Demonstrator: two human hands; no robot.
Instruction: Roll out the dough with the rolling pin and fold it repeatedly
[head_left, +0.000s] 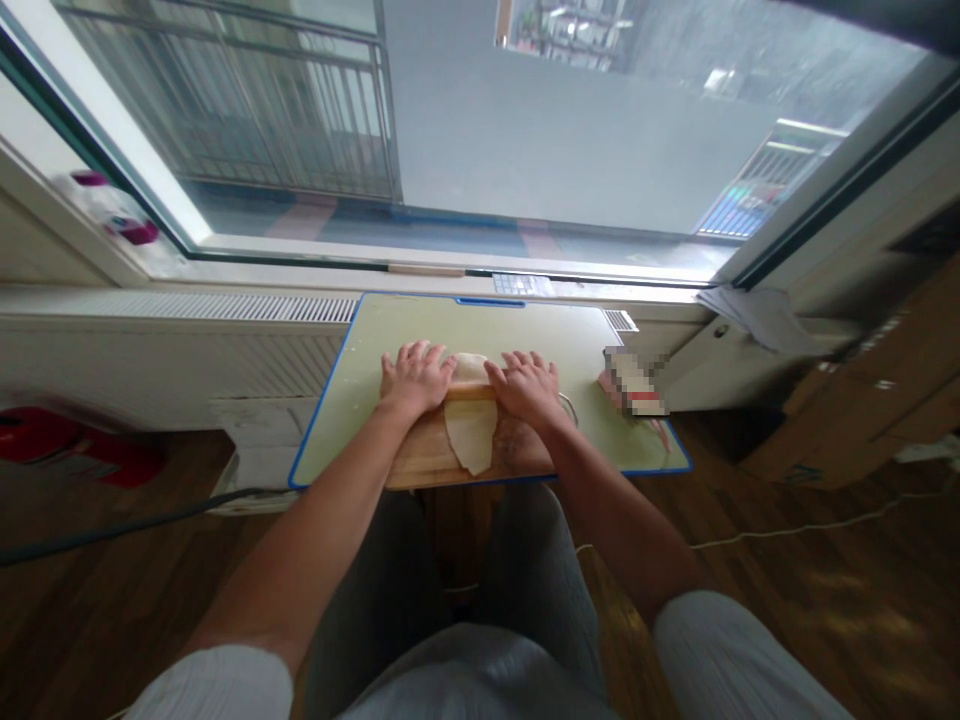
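My left hand (417,378) lies palm down across the left part of a wooden rolling pin (471,392), its fingers stretched forward and spread. On the pin's right part, my right hand (526,384) rests the same way, fingers apart. Between the hands, the pin crosses a flat, pale sheet of dough (471,435). The dough's narrow end points toward me, and a further bit shows beyond the pin. Under it is a wooden board (420,455), set on a pale green cutting mat (405,320) with a blue rim. My palms hide the pin's ends.
A pixelated package (634,385) stands on the mat's right side. Ahead are a radiator (285,345) and a large window. A bottle with purple parts (112,210) is on the sill at left. Lower left is a red object (75,445); cardboard boxes (862,390) stand at right.
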